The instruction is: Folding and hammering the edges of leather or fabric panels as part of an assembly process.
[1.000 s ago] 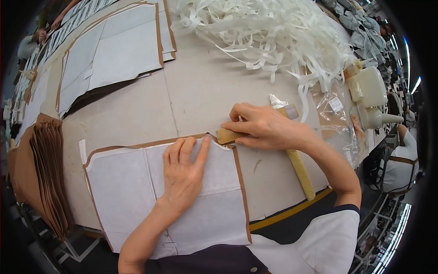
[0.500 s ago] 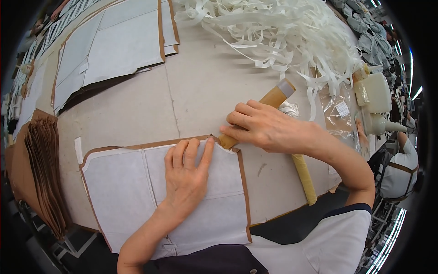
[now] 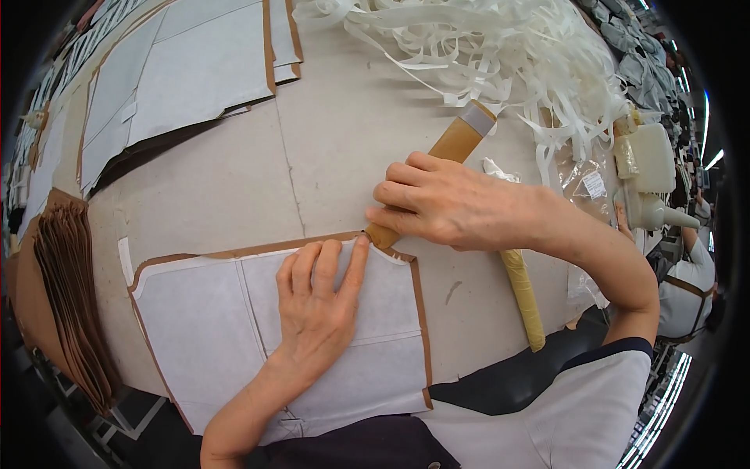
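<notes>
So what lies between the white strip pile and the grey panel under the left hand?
Bare beige tabletop, crossed by the wooden tool handle; head view.

Tan wooden tool (image 3: 457, 144), grey panel (image 3: 312, 344) edged brown, white strips (image 3: 500, 47)

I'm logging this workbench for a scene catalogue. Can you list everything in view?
Wooden-handled tool: one, tan, gripped in right hand, tip at panel's top edge.
Fabric panel on brown pattern: one, grey-white, near edge, under left hand.
Other panels: several, grey-white, far left.
Brown pattern stack: one, left edge.
Strip offcuts: a heap, white, far right.
Plastic container: one, cream, right.
Table: one, beige.
Left hand: flat on panel.
Right hand: fingers around tool.
</notes>
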The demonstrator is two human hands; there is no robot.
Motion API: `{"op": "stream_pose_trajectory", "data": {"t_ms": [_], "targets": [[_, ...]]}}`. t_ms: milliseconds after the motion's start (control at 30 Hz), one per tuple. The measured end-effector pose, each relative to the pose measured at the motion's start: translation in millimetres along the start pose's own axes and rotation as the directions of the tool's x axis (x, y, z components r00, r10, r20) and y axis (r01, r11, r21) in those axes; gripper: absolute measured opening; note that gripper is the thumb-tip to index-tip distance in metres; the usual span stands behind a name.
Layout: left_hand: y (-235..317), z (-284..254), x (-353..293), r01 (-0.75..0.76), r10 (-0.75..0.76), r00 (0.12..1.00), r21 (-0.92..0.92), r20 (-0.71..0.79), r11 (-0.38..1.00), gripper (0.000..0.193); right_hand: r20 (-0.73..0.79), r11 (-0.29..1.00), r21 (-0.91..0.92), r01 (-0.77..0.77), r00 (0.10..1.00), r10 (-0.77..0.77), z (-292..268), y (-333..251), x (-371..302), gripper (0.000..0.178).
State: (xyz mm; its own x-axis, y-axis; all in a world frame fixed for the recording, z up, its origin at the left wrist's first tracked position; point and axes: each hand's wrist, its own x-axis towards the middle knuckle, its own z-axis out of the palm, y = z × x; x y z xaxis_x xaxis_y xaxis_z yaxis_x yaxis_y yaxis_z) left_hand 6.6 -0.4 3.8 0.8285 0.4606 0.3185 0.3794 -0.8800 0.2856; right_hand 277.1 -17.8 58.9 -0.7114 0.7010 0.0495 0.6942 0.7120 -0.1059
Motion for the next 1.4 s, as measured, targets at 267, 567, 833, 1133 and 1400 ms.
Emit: {"op": "stream_pose_trajectory", "data": {"t_ms": [267, 567, 833, 1133, 1400], "targets": [[1, 3, 0, 0.004, -0.004, 1.000, 0.027, -0.016, 1.000, 0.054, 0.013, 1.000, 0.020, -0.003, 1.000, 0.003, 1, 2, 0, 0.021], [1, -1, 0, 0.010, -0.010, 1.000, 0.003, 0.015, 1.000, 0.066, 0.014, 0.998, -0.055, 0.037, 0.999, -0.036, -1, 6, 4, 0.013], [1, -3, -3, 0.023, -0.023, 1.000, -0.014, 0.005, 1.000, 0.057, 0.089, 0.988, 0.014, 0.153, 0.984, -0.154, -9, 20, 22, 0.028], [3, -7, 1, 0.017, -0.015, 0.995, 0.015, -0.101, 1.000, 0.038, 0.071, 0.943, -0.130, 0.306, 0.952, -0.299, -8, 26, 56, 0.009], [3, -5, -6, 0.010, -0.009, 0.998, 0.024, -0.061, 1.000, 0.039, -0.173, 0.977, 0.134, 0.167, 0.974, -0.143, 34, 25, 106, 0.027]]}}
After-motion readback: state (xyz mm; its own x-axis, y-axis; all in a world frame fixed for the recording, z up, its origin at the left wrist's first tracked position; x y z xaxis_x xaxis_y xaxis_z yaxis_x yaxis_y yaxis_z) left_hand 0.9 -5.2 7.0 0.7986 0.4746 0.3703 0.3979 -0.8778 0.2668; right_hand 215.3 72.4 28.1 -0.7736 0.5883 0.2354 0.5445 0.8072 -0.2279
